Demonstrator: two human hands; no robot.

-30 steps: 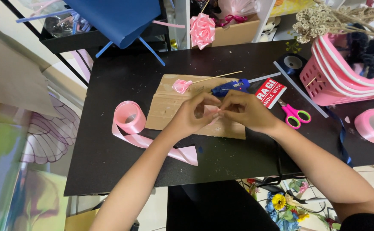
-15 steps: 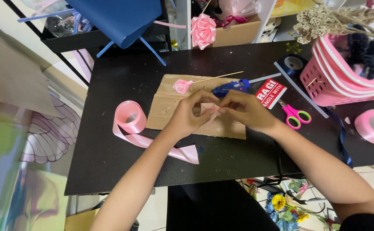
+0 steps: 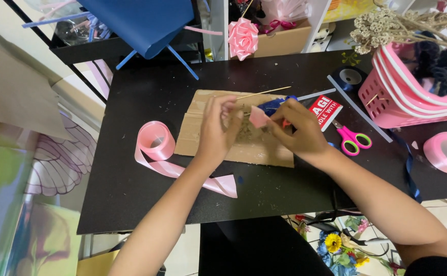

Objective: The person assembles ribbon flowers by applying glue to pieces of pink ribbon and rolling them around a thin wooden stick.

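Both my hands work over a flat piece of brown cardboard (image 3: 198,140) on the black table (image 3: 131,204). My right hand (image 3: 297,133) pinches a small folded pink ribbon piece (image 3: 258,116) at its fingertips. My left hand (image 3: 217,130) is just left of that piece with its fingers bent over the cardboard, and what they grip is hidden. A thin wooden stick (image 3: 267,92) lies on the cardboard's far edge, just beyond my fingers. A blue glue gun (image 3: 273,104) shows behind my right hand.
A pink ribbon roll (image 3: 154,139) with a loose tail lies left of the cardboard. To the right are pink-handled scissors (image 3: 355,140), a red and white packet (image 3: 324,111), a pink basket (image 3: 412,99), another pink ribbon roll (image 3: 445,152) and a dark blue roll (image 3: 350,76). A pink ribbon rose (image 3: 243,37) stands at the back.
Both hands have moved away from me across the cardboard and parted a little. The pink piece now shows between them. My left hand covers where a small pink bit lay.
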